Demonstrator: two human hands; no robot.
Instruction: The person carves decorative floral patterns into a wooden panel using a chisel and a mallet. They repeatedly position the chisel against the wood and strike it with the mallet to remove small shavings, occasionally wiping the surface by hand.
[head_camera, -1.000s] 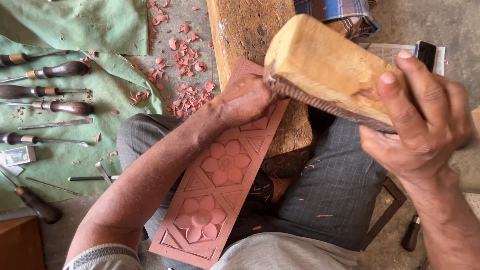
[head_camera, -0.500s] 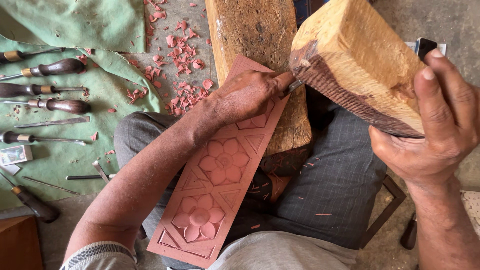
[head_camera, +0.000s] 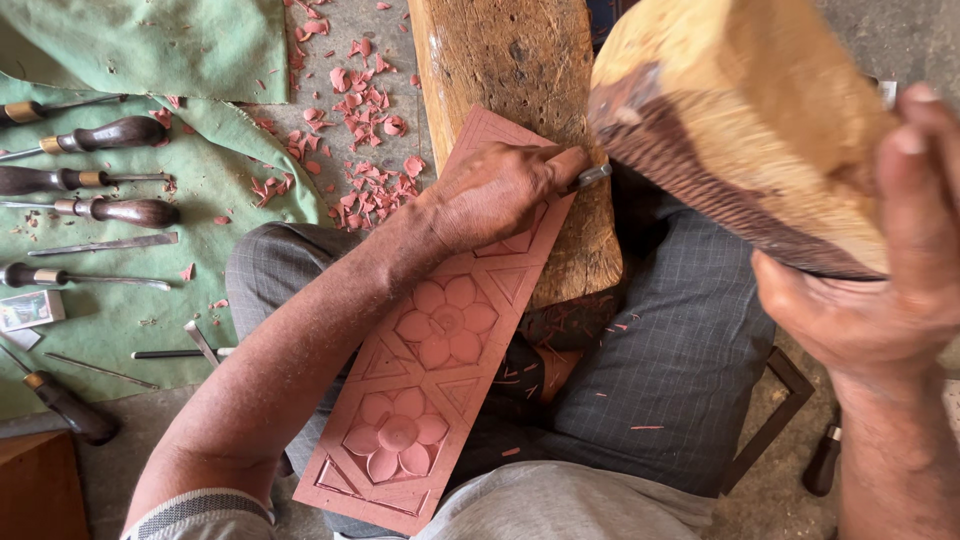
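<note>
Fingers of the left hand (head_camera: 495, 190) are closed around a chisel (head_camera: 590, 177), set on the carved reddish panel (head_camera: 430, 340) lying across the lap and wooden block (head_camera: 520, 70). A wooden mallet (head_camera: 740, 125) is gripped, raised, by the right hand (head_camera: 880, 290).

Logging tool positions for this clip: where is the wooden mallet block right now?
In the head view, the wooden mallet block is at upper right, gripped by the right hand, raised above the chisel in the left hand.

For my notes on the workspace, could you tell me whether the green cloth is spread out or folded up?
Spread out: the green cloth lies flat on the ground with wooden-handled carving tools laid in a row across it.
</note>
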